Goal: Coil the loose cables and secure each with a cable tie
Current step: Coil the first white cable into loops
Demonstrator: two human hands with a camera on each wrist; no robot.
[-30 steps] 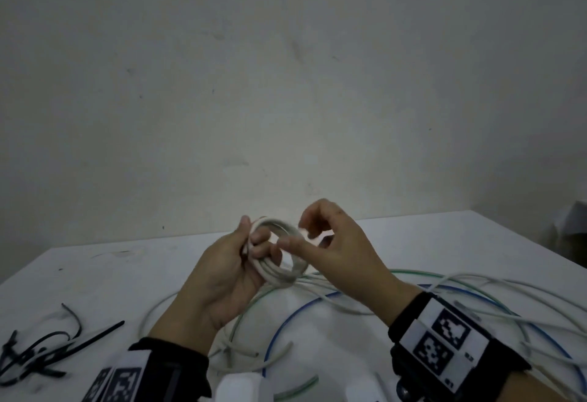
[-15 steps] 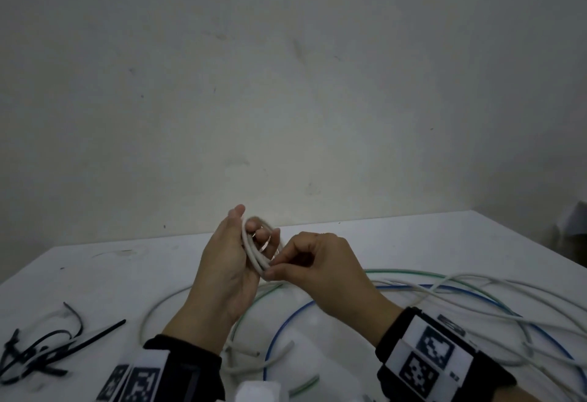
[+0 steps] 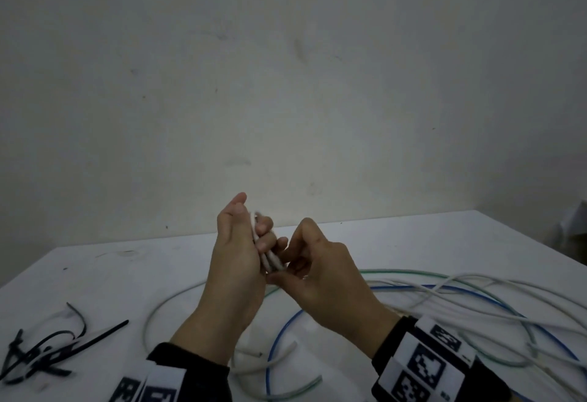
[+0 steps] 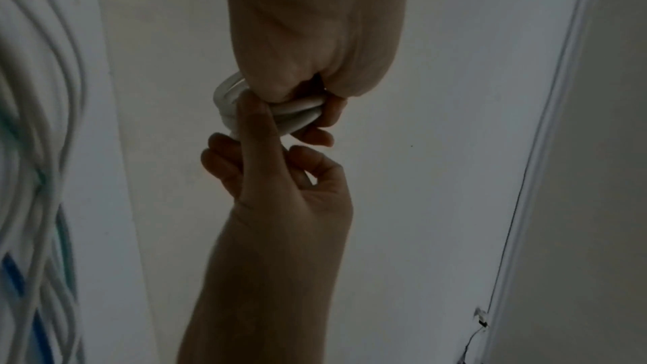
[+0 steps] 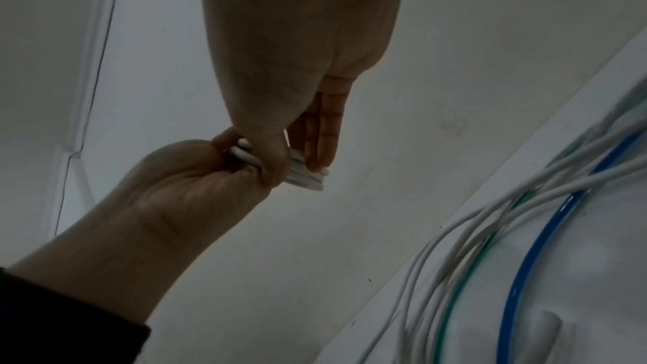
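A white table (image 3: 111, 277) with a few dark marks stands against a plain, scuffed wall (image 3: 286, 83), and something pale sits at the far right (image 3: 571, 220).

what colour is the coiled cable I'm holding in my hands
White. The coiled cable shows best in the left wrist view, gripped by the left hand.

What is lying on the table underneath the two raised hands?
Loose white cables, a blue cable and a green cable sprawl on the table. The hands and wrists cover where they cross.
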